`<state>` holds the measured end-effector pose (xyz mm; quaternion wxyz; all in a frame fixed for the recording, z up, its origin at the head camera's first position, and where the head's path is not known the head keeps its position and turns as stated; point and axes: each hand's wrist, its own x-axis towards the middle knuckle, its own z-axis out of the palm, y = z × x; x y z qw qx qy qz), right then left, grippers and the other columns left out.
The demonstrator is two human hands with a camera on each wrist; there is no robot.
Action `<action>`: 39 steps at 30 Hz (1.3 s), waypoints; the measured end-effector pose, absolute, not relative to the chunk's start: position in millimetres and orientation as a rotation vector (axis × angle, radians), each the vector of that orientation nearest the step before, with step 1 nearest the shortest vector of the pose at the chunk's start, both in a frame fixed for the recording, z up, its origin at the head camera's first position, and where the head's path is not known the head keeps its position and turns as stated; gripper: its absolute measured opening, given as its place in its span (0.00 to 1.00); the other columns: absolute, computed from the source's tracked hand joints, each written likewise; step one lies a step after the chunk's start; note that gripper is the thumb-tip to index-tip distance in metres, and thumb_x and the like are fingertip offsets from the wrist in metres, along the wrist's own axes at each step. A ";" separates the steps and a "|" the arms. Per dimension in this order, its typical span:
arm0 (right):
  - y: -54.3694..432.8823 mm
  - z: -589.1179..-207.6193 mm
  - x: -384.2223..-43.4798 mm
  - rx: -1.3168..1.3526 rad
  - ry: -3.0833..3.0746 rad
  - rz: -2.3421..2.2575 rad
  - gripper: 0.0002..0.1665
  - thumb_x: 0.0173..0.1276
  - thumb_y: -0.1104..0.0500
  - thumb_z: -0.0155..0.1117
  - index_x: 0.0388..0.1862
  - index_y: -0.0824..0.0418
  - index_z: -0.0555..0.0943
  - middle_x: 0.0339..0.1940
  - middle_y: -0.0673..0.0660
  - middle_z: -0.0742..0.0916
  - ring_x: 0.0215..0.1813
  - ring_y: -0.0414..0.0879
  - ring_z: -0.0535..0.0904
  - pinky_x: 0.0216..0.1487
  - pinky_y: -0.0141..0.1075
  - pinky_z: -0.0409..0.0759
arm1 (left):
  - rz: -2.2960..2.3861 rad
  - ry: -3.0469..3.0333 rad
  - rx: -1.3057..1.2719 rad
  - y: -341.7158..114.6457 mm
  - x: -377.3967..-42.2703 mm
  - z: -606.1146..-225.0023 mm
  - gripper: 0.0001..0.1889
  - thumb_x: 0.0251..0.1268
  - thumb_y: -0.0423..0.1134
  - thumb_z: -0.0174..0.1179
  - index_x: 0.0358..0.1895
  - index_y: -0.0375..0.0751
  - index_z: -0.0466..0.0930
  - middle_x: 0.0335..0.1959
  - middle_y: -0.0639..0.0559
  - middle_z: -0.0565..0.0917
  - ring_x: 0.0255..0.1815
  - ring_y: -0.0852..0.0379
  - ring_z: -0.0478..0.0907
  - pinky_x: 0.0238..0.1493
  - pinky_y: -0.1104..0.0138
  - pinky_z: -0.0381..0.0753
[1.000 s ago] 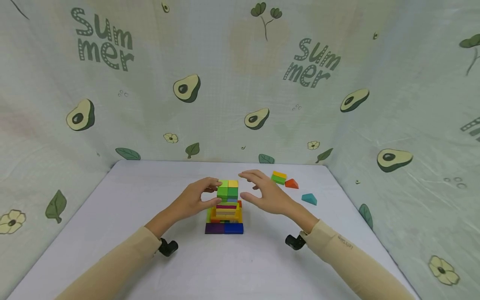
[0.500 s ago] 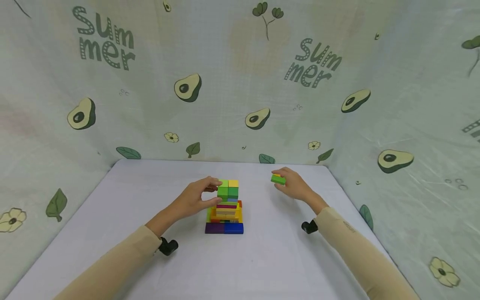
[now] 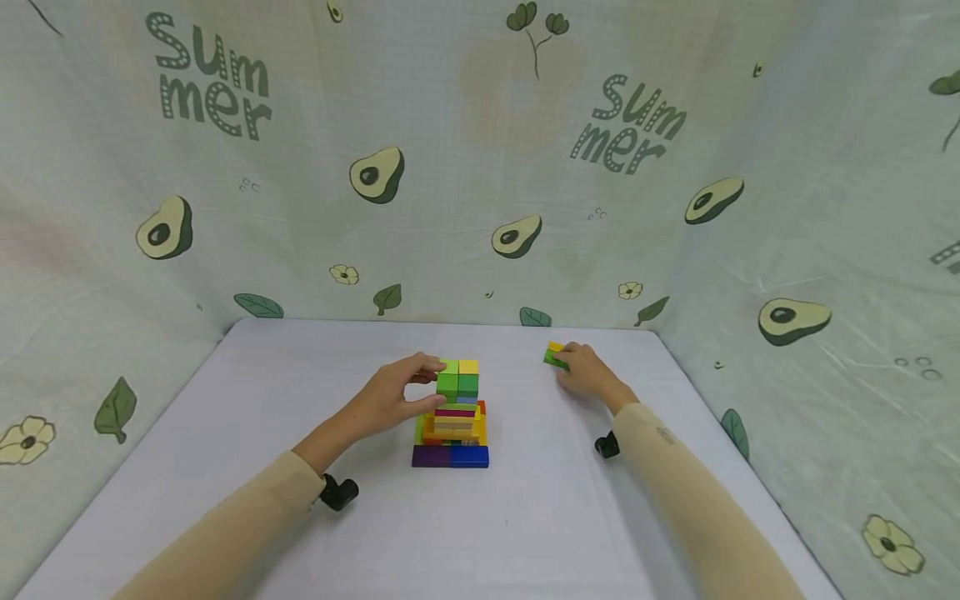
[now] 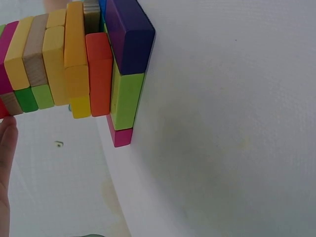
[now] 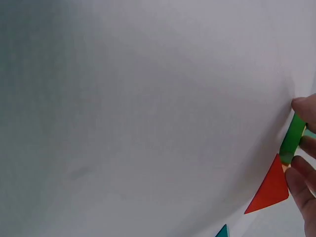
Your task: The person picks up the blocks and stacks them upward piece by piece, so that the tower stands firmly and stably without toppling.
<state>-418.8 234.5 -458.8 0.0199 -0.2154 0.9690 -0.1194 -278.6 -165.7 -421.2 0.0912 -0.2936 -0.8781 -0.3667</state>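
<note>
A tower of coloured wooden blocks (image 3: 453, 425) stands mid-table, with purple and blue blocks at its base and green and yellow ones on top. My left hand (image 3: 382, 396) is at the tower's upper left side, its fingers and thumb near or touching the upper blocks; in the left wrist view a straight fingertip (image 4: 9, 129) meets a red block. Farther right, my right hand (image 3: 587, 371) pinches a green block (image 5: 292, 139), beside a yellow block (image 3: 555, 345). The palm is hidden in the right wrist view.
A red triangular block (image 5: 270, 190) lies close to the right fingers, and the tip of a teal block (image 5: 223, 232) shows lower down. In the head view the right hand and arm hide both. Patterned cloth (image 3: 450, 250) walls the table's back and sides.
My right hand has left the tower's right side and reached right to the green and yellow blocks, where its fingers have closed on the green one. The left hand has stayed by the tower.
</note>
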 end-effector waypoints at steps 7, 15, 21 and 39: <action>227.5 -460.3 -413.5 -0.743 2.988 -0.386 0.24 0.72 0.65 0.67 0.67 0.64 0.84 0.69 0.71 0.79 0.70 0.68 0.74 0.76 0.61 0.71 | -1.086 -2.599 -0.874 -166.0 -278.5 -422.0 0.26 0.70 0.45 0.73 0.68 0.46 0.77 0.64 0.50 0.83 0.63 0.51 0.84 0.64 0.55 0.85; 224.5 -461.2 -409.1 -0.820 3.028 -0.458 0.16 0.72 0.70 0.67 0.55 0.62 0.90 0.62 0.66 0.87 0.71 0.66 0.78 0.77 0.60 0.70 | -1.079 -2.589 -0.884 -166.7 -277.7 -422.2 0.27 0.70 0.45 0.73 0.68 0.45 0.77 0.67 0.49 0.81 0.62 0.50 0.84 0.64 0.57 0.85; 226.7 -463.1 -407.7 -0.824 3.028 -0.500 0.17 0.72 0.71 0.69 0.56 0.61 0.90 0.63 0.63 0.88 0.73 0.64 0.77 0.78 0.59 0.70 | -1.083 -2.577 -0.895 -166.9 -277.1 -420.7 0.27 0.70 0.45 0.74 0.67 0.46 0.77 0.63 0.49 0.83 0.61 0.50 0.84 0.62 0.56 0.86; 176.0 -399.7 -355.3 -1.229 3.034 -0.807 0.18 0.73 0.66 0.71 0.61 0.59 0.88 0.53 0.56 0.87 0.49 0.47 0.84 0.53 0.43 0.89 | -1.121 -2.650 -0.836 -165.6 -277.3 -418.1 0.27 0.70 0.45 0.73 0.68 0.53 0.73 0.61 0.50 0.84 0.62 0.48 0.84 0.64 0.49 0.84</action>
